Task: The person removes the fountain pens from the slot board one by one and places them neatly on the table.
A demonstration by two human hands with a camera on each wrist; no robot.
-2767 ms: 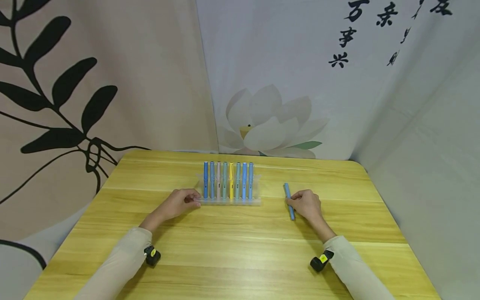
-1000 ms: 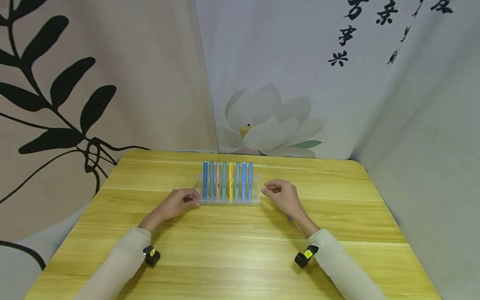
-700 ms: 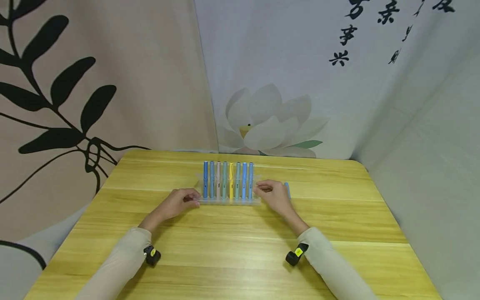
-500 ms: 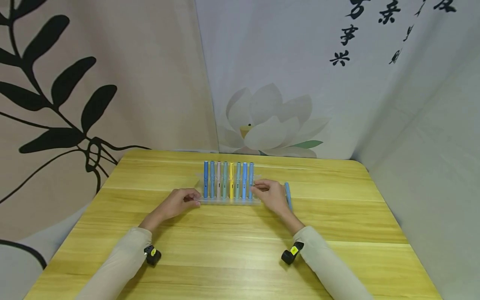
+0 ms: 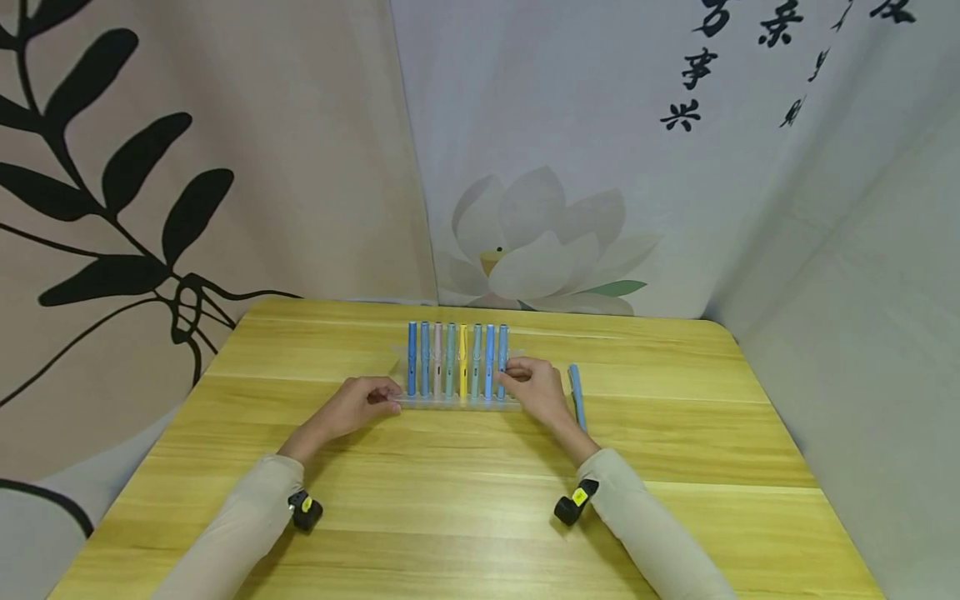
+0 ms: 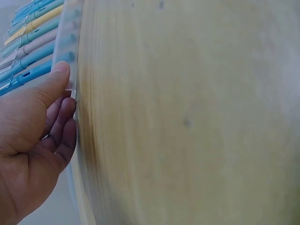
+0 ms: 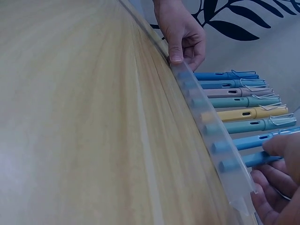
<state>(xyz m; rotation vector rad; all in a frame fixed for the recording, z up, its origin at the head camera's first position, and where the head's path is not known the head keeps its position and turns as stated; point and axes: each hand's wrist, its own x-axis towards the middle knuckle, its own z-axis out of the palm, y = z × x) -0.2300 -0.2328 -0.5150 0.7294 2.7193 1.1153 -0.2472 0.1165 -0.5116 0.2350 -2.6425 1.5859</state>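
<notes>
A clear plastic pen stand [image 5: 457,404] holds a row of upright fountain pens in blue, green, pinkish grey and yellow [image 5: 462,358]. At its left end, my left hand [image 5: 363,406] grips the stand's edge, thumb on the front [image 6: 37,117]. My right hand [image 5: 536,390] is at the right end, its thumb and fingers around the rightmost blue pen [image 7: 255,160], which still stands in its slot. A loose blue pen [image 5: 577,396] lies on the table behind the right wrist, its near end partly hidden by the forearm.
The wooden table [image 5: 420,517] has rounded far corners. Behind it hangs a cloth backdrop [image 5: 555,100] with leaf, lotus and lettering prints. A black wrist camera [image 5: 306,511] sits on the left forearm, another camera [image 5: 576,502] on the right.
My right hand has let go of the loose blue pen, left it on the table, and moved left to the rightmost pen in the stand. The left hand stays in place.
</notes>
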